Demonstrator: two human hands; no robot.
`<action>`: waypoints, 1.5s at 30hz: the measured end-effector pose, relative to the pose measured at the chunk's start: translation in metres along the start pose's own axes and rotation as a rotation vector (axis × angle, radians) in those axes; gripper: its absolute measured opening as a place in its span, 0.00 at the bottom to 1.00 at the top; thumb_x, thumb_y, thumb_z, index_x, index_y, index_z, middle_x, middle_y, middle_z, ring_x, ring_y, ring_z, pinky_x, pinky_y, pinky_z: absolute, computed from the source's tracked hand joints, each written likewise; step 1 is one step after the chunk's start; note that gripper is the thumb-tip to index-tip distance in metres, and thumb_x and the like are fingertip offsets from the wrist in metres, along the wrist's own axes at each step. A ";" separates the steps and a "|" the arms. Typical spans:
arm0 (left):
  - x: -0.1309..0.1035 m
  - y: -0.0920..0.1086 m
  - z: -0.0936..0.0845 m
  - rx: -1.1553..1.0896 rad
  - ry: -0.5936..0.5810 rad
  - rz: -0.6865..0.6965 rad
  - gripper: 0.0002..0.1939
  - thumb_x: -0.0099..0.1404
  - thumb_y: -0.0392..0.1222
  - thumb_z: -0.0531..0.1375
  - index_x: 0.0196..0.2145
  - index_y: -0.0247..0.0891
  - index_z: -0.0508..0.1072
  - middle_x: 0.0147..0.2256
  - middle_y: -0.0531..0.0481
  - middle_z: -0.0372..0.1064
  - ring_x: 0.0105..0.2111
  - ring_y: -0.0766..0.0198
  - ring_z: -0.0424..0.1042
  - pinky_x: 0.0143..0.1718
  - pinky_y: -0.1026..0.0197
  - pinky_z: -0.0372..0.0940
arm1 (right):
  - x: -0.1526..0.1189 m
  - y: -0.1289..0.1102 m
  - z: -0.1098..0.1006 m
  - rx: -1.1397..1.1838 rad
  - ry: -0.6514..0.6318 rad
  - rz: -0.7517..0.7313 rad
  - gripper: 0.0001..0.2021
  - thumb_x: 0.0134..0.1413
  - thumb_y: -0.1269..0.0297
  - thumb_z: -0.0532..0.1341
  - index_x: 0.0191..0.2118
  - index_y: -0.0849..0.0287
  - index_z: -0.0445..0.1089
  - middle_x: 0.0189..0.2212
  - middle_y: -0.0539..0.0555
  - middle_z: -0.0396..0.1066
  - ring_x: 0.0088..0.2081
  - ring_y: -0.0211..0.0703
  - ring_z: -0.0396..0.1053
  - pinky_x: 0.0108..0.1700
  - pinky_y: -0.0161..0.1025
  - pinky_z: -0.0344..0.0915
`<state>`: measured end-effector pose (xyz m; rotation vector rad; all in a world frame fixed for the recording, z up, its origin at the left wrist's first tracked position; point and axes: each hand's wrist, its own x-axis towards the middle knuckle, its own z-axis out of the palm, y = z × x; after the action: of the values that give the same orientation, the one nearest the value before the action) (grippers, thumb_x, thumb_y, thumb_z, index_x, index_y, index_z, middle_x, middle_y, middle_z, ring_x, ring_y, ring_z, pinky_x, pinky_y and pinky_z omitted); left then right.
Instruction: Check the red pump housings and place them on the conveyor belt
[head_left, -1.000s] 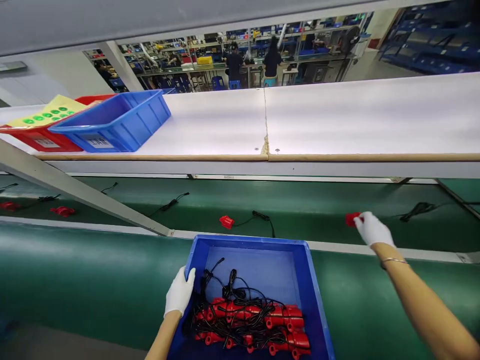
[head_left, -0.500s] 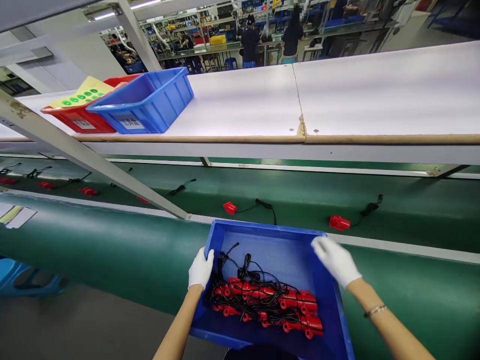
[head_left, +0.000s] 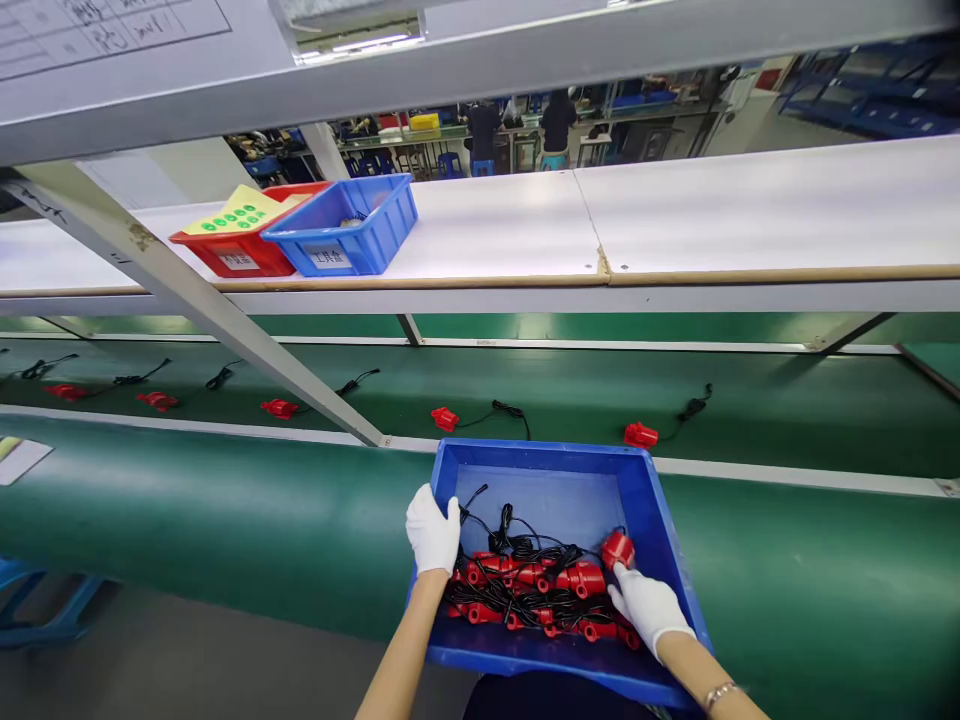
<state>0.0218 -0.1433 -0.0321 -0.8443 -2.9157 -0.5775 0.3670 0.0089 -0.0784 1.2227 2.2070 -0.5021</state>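
My left hand (head_left: 433, 530), in a white glove, is closed over the left rim of a big blue plastic bin (head_left: 551, 449). Inside the bin at the right, my right hand (head_left: 651, 606), gloved too, has its fingers at a red corded unit (head_left: 617, 548) and seems to grip it; the fingertips are partly hidden. Rows of similar red units (head_left: 581, 579) lie along the near part of the bin. Their coiled black cords (head_left: 517, 607) tangle over them, and the far part shows bare blue bottom.
Beyond the bin, a green conveyor belt (head_left: 570, 385) carries spaced red units with black cords. Above it runs a white shelf (head_left: 495, 225) with a red bin (head_left: 251, 252) and a smaller blue bin (head_left: 360, 250). A slanted metal post (head_left: 247, 325) stands at the left.
My right hand has moved from the far right rim down into the bin, to a red unit. The view has shifted, and the belt's units appear a little further left.
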 end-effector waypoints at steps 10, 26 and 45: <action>-0.033 0.019 -0.003 -0.072 0.170 0.159 0.22 0.68 0.46 0.55 0.53 0.27 0.70 0.55 0.30 0.64 0.57 0.44 0.63 0.58 0.42 0.60 | 0.034 -0.013 -0.019 -0.042 0.198 -0.005 0.18 0.66 0.58 0.58 0.56 0.62 0.65 0.48 0.57 0.69 0.45 0.42 0.71 0.46 0.44 0.72; -0.098 0.108 0.001 -0.518 -0.440 0.278 0.18 0.69 0.42 0.53 0.54 0.36 0.71 0.56 0.38 0.67 0.58 0.50 0.64 0.61 0.42 0.59 | 0.022 -0.005 -0.069 0.126 0.042 0.035 0.16 0.64 0.58 0.59 0.51 0.63 0.68 0.45 0.56 0.71 0.43 0.40 0.71 0.47 0.44 0.71; -0.091 0.221 -0.126 -1.751 -0.630 -0.575 0.30 0.65 0.70 0.50 0.43 0.41 0.71 0.32 0.52 0.68 0.36 0.62 0.70 0.48 0.58 0.65 | -0.137 -0.063 -0.195 0.772 0.403 -0.296 0.22 0.57 0.46 0.56 0.51 0.53 0.66 0.40 0.52 0.74 0.36 0.42 0.72 0.39 0.39 0.68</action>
<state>0.2086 -0.0636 0.1459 0.0351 -2.2129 -3.5194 0.3144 -0.0016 0.1620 1.4570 2.6555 -1.4364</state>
